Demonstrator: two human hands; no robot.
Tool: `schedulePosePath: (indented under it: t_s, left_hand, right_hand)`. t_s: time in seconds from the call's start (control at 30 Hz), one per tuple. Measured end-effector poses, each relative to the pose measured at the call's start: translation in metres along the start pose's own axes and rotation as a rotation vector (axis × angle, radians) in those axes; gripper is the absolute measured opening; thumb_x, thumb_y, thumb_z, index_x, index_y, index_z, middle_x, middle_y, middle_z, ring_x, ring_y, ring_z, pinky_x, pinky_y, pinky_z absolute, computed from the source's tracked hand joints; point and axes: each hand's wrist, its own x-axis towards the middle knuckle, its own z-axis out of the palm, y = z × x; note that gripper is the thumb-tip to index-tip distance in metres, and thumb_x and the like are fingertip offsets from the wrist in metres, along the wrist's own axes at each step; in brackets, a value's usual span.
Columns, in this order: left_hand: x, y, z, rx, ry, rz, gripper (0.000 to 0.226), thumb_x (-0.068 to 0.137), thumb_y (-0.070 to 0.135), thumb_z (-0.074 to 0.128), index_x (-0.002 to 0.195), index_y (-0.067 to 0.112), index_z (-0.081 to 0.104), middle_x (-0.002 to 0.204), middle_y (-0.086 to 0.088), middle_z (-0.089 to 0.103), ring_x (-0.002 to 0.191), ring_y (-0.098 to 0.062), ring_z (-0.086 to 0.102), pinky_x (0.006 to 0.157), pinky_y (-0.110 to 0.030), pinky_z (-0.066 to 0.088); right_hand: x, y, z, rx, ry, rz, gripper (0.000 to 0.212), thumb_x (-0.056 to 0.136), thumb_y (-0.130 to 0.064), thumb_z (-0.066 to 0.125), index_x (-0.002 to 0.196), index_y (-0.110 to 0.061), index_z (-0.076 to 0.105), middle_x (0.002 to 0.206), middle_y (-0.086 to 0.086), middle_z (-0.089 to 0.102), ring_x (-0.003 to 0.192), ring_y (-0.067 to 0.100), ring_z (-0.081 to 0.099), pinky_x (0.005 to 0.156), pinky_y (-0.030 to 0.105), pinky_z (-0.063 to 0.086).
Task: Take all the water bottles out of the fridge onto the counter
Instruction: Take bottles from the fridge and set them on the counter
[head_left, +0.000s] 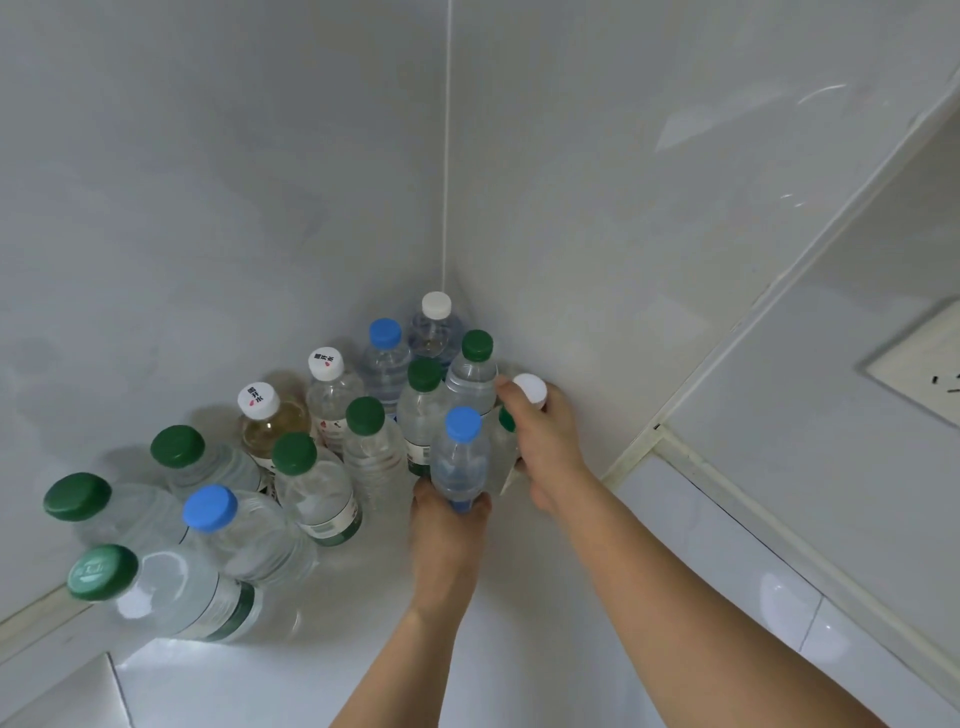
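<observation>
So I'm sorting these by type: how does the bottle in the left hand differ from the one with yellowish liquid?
The left hand grips a blue-capped bottle of clear liquid; the yellowish bottle has a white printed cap. The blue-capped bottle is held at the front of the group; the yellowish bottle stands untouched further back by the wall. Both are upright, capped, clear plastic.

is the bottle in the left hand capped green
No, the bottle gripped by the left hand has a blue cap.
</observation>
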Motion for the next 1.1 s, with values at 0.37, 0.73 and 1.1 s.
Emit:
schedulePosePath:
  t_s: [0.37, 0.73, 1.1]
  left_hand:
    - [0.000, 0.002, -0.008, 0.022, -0.052, -0.030, 0.036, 0.081, 0.023, 0.075, 0.107, 0.012, 0.054, 0.104, -0.008, 0.067, 0.085, -0.023, 0.062, 0.069, -0.027, 0.042]
    - [-0.118, 0.014, -0.014, 0.268, -0.111, 0.187, 0.065, 0.096, 0.031, 0.056, 0.149, 0.003, 0.031, 0.150, -0.016, 0.041, 0.136, -0.030, 0.041, 0.108, -0.036, 0.034]
    - [-0.216, 0.061, 0.040, 0.546, -0.392, 0.662, 0.060, 0.100, 0.036, 0.047, 0.151, 0.009, 0.028, 0.154, -0.008, 0.035, 0.142, -0.022, 0.031, 0.113, -0.033, 0.031]
  right_hand:
    - [-0.020, -0.008, -0.009, 0.045, 0.000, 0.065, 0.033, 0.085, -0.045, 0.057, 0.105, -0.020, 0.063, 0.103, 0.001, 0.069, 0.098, 0.022, 0.064, 0.081, 0.036, 0.053]
    - [-0.130, 0.014, -0.108, -0.230, 0.108, 0.074, 0.047, 0.093, -0.025, 0.054, 0.138, -0.023, 0.043, 0.136, -0.001, 0.049, 0.112, 0.015, 0.050, 0.090, 0.027, 0.038]
    - [-0.245, 0.023, -0.262, -0.566, 0.312, 0.016, 0.061, 0.093, -0.027, 0.052, 0.149, -0.024, 0.028, 0.152, -0.002, 0.034, 0.132, 0.017, 0.043, 0.097, 0.023, 0.034]
